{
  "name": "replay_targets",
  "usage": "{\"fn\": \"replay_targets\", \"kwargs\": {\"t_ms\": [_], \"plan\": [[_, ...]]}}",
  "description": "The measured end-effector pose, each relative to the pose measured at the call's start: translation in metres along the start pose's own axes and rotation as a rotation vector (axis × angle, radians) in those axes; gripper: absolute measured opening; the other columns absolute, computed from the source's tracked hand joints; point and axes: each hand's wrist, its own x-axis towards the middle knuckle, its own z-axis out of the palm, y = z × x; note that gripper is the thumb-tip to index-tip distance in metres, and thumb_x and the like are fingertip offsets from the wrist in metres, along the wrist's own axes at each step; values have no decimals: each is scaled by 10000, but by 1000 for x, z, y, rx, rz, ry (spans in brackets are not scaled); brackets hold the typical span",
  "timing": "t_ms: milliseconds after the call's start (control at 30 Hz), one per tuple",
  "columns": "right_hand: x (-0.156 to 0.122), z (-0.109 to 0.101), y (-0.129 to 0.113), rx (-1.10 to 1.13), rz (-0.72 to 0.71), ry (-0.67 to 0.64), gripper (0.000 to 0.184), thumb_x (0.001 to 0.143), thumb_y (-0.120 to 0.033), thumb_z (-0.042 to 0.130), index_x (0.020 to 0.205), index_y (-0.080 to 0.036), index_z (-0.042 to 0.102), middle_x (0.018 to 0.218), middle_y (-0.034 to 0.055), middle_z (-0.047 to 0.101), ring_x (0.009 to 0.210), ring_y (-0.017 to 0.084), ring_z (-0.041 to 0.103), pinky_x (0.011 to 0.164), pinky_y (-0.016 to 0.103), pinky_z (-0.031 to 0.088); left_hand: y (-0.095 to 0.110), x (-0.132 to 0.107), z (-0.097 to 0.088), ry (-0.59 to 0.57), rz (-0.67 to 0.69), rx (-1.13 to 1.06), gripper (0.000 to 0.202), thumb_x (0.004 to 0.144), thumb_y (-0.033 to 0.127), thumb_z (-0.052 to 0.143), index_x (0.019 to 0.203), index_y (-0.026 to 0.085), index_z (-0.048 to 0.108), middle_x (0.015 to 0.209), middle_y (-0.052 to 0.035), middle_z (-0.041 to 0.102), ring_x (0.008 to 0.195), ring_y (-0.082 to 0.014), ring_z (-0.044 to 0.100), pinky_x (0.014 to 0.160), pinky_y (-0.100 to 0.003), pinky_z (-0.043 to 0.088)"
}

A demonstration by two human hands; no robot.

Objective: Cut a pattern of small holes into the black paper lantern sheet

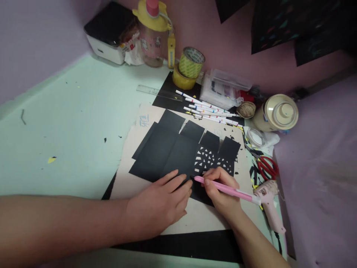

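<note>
A black card sheet (174, 152), creased into panels with slit flaps along its top, lies tilted on a pale cardboard sheet (126, 186). Small triangles and other shapes are cut out of its right-hand panels, and the pale board shows through. My left hand (167, 197) lies flat across the card's lower edge, fingers stretched out. My right hand (223, 190) grips a slim pink pen-shaped craft knife (228, 190). The tool's dark tip meets the black card just beside my left fingertips; the exact contact is too small to make out.
Several white marker pens (209, 109) lie behind the card, near a clear ruler (158, 92), tape rolls (192, 63) and a plastic box (220, 89). Red-handled scissors (266, 167) and a pink glue gun (269, 206) sit at the right. A bottle (152, 37) stands at the back.
</note>
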Motion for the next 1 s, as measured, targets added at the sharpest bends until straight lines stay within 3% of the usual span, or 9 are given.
{"fn": "replay_targets", "kwargs": {"t_ms": [467,1000], "plan": [[1,0,-4,-3,26,-34,111,831,-165,607,742,-205,556,711,-1,623,649,140,593,588,265,464,0,2,-2,9,6,7,356,930,345,541,1200,134,637,1291,-97,604,1192,-272,509,1123,-458,264],[0,1,0,58,39,59,198,853,-186,585,679,-209,494,640,-23,577,621,137,562,610,286,446,0,1,1,7,-20,-4,375,970,352,469,1235,130,614,1295,-94,604,1182,-259,521,1104,-439,281]]}}
